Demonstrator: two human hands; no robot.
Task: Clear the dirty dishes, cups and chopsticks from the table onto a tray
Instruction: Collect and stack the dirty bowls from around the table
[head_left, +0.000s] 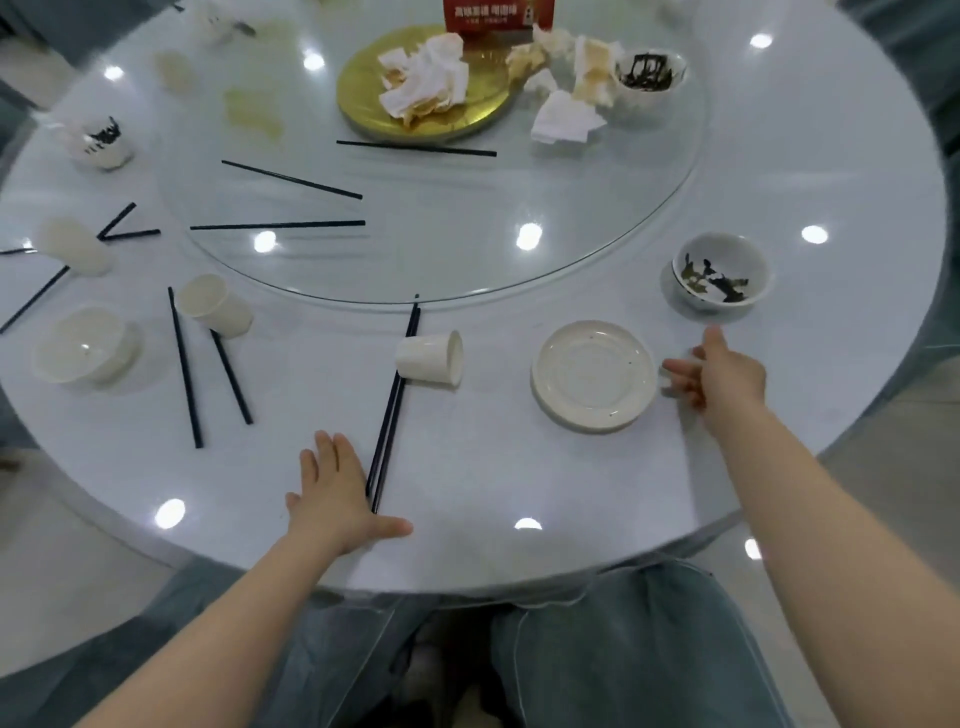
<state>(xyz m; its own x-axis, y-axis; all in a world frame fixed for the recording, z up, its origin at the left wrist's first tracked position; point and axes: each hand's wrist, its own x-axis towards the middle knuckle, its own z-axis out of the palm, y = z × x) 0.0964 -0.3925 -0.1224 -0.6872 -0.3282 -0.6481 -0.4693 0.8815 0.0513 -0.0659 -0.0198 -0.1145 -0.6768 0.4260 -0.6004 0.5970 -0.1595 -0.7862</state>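
- While our right hand (724, 376) nears the saucer (595, 375) rim, its grip loose and holding nothing, we should slide fingertips under the edge before lifting.
- Our left hand (340, 496) lies flat and empty on the surface (493, 483), touching the chopstick pair (397, 395); pinch both together.
- No tray shows.

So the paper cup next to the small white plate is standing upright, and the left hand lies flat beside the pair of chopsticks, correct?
Not quite. The head view shows the paper cup next to the small white plate lying on its side, not upright. The rest holds: the left hand lies flat beside the pair of chopsticks.
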